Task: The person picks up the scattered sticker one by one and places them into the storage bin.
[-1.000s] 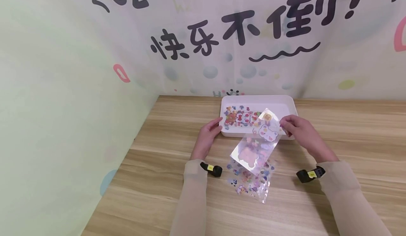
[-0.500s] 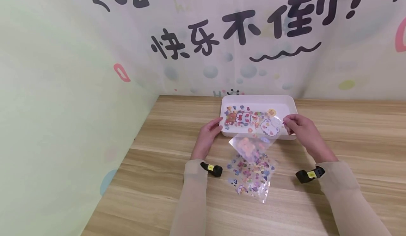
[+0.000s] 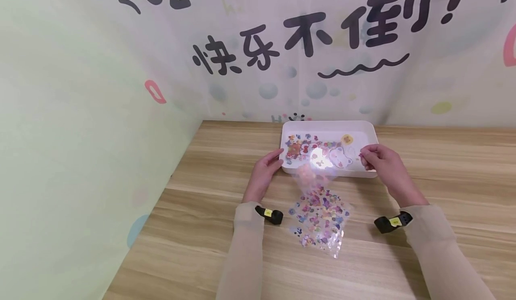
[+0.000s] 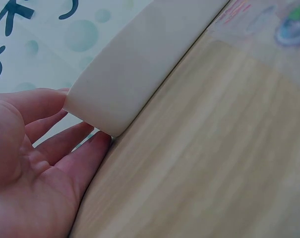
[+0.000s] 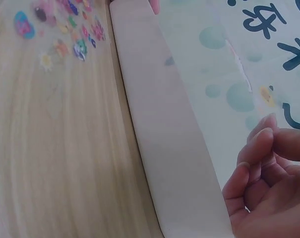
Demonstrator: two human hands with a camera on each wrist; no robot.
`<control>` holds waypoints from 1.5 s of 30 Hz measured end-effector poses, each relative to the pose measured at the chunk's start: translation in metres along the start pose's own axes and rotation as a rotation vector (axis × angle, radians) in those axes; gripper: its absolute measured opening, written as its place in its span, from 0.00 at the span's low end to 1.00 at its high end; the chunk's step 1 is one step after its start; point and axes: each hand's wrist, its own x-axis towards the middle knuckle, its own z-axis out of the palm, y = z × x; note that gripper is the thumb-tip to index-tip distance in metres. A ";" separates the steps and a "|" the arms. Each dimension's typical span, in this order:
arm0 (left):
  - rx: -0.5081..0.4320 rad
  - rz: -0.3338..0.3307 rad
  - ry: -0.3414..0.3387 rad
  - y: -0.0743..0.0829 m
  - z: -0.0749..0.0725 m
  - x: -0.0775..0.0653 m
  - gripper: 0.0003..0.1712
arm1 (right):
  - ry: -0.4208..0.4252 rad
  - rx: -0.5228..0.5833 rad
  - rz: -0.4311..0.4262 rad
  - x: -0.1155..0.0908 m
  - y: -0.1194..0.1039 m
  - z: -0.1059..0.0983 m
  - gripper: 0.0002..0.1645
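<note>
In the head view my left hand (image 3: 264, 174) touches the left end of a shallow white tray (image 3: 363, 130), its fingers fairly straight. The left wrist view shows those fingers against the tray's end wall (image 4: 125, 74). At the tray's right end, my right hand (image 3: 383, 165) pinches the edge of a clear sticker sheet with a white bear (image 3: 340, 157). That sheet slants over the tray and its front rim, with a bright glare on it. Beneath it in the tray lies another sticker sheet (image 3: 294, 150) with a brown bear and small figures.
On the wooden table (image 3: 201, 255), in front of the tray, lies a clear sheet of small colourful stickers (image 3: 322, 219). A printed cloth (image 3: 258, 89) with large dark characters hangs behind the table, and a pale wall covering (image 3: 80, 156) stands at the left.
The white-bear sheet has swung flatter over the tray, its lower end moving up and left off the sheet on the table. My right hand shifted slightly right; my left hand stayed put.
</note>
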 end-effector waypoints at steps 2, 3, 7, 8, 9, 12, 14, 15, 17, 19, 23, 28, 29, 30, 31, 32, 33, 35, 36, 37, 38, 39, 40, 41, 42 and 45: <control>0.001 -0.002 0.001 0.000 0.000 0.000 0.20 | 0.006 0.013 0.005 0.000 0.000 0.000 0.28; 0.002 -0.003 0.002 0.001 0.000 0.000 0.19 | 0.010 0.020 0.009 0.000 -0.001 -0.001 0.27; -0.008 -0.013 0.004 0.004 0.001 -0.001 0.18 | 0.021 0.032 0.021 0.001 -0.001 -0.001 0.25; -0.013 -0.014 0.004 0.004 0.001 -0.001 0.18 | 0.023 0.032 0.025 0.001 -0.001 -0.001 0.25; -0.017 -0.014 0.005 0.004 0.001 -0.001 0.18 | 0.025 0.037 0.030 0.000 -0.001 -0.002 0.26; -0.016 -0.015 0.005 0.003 0.001 0.000 0.18 | 0.028 0.047 0.040 0.000 -0.001 -0.002 0.26; -0.010 -0.014 0.008 0.000 0.001 0.001 0.18 | 0.031 0.056 0.047 0.000 -0.001 -0.002 0.27; -0.004 -0.015 0.009 0.000 0.001 0.001 0.18 | 0.032 0.060 0.050 0.000 -0.001 -0.002 0.27; 0.001 -0.016 0.012 0.000 0.001 0.001 0.18 | 0.036 0.065 0.055 0.001 -0.002 -0.002 0.28; 0.007 -0.017 0.016 0.000 0.000 0.002 0.18 | 0.040 0.067 0.059 0.001 -0.002 -0.002 0.28; 0.023 -0.004 0.017 0.000 0.001 0.001 0.18 | 0.042 0.071 0.062 0.001 -0.004 -0.002 0.29; 0.034 -0.014 0.017 0.002 0.001 -0.001 0.18 | 0.034 0.090 0.057 0.002 -0.005 -0.001 0.28; 0.034 -0.016 0.018 0.002 0.001 -0.001 0.18 | 0.034 0.090 0.059 0.002 -0.005 -0.001 0.28; 0.033 -0.018 0.018 0.002 0.001 -0.001 0.18 | 0.034 0.092 0.060 0.002 -0.005 -0.001 0.28; 0.033 -0.019 0.018 0.003 0.001 -0.002 0.18 | 0.035 0.093 0.062 0.003 -0.005 -0.001 0.28; 0.034 -0.021 0.019 0.003 0.001 -0.002 0.18 | 0.034 0.094 0.063 0.003 -0.005 -0.001 0.28; 0.035 -0.023 0.021 0.003 0.001 -0.002 0.18 | 0.033 0.092 0.065 0.004 -0.005 0.000 0.28; 0.040 -0.025 0.022 0.003 0.001 -0.002 0.18 | 0.032 0.091 0.065 0.005 -0.004 0.000 0.29; 0.042 -0.025 0.023 0.003 0.001 -0.002 0.18 | 0.030 0.094 0.064 0.006 -0.004 0.001 0.29; 0.044 -0.026 0.023 0.003 0.001 -0.002 0.18 | 0.030 0.093 0.065 0.006 -0.004 0.001 0.29; 0.045 -0.026 0.023 0.003 0.001 -0.002 0.18 | 0.029 0.092 0.066 0.007 -0.004 0.001 0.29; 0.049 -0.026 0.024 0.002 0.001 -0.002 0.18 | 0.029 0.091 0.068 0.007 -0.004 0.002 0.29; 0.048 -0.027 0.023 0.002 0.001 -0.002 0.18 | 0.028 0.094 0.070 0.008 -0.004 0.002 0.29; 0.047 -0.028 0.022 0.002 0.001 -0.002 0.18 | 0.027 0.098 0.074 0.008 -0.004 0.003 0.29; 0.044 -0.029 0.018 0.003 0.000 -0.002 0.18 | 0.027 0.099 0.077 0.009 -0.004 0.003 0.29; 0.026 -0.032 0.005 0.005 0.000 -0.003 0.19 | 0.027 0.107 0.087 0.009 -0.005 0.005 0.30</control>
